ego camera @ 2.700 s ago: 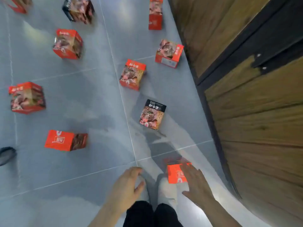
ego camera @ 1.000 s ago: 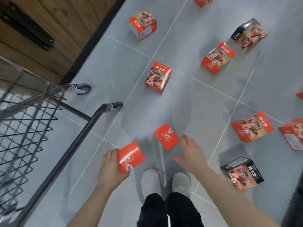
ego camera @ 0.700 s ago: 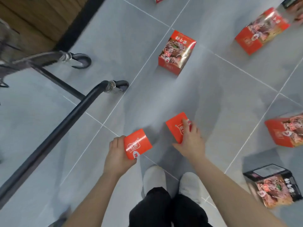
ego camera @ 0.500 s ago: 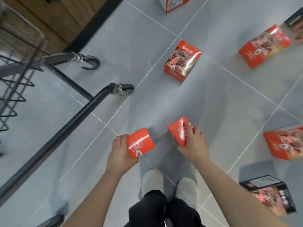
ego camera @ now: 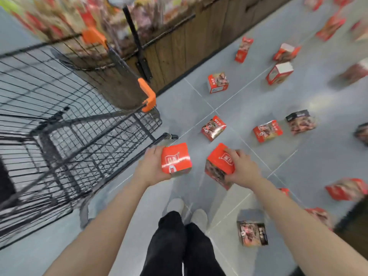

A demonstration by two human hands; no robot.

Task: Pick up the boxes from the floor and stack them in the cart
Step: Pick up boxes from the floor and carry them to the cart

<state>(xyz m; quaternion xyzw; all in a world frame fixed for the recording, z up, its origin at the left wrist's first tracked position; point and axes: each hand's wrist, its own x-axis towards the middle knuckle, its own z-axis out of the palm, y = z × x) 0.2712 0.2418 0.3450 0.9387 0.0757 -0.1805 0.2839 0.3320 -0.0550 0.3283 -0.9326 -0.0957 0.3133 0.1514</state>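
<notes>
The wire cart (ego camera: 65,124) stands to the left of both grips; its black mesh basket with orange corner caps is open at the top, and its near corner lies just beside the left hand. The grey tiled floor (ego camera: 249,100) extends beyond and to the right of the grips, with loose boxes scattered on it. The nearest red floor box (ego camera: 213,128) lies just beyond the two held boxes; a dark box (ego camera: 252,233) sits below and to the right of the right hand, near the person's white shoes.

The left hand (ego camera: 152,168) grips the left red box (ego camera: 176,160) from its left side, fingers curled round the edge. The right hand (ego camera: 242,169) grips the right red box (ego camera: 220,166), fingers wrapped over its top and thumb along the lower edge. Both boxes are held clear of the floor, side by side, not touching.
</notes>
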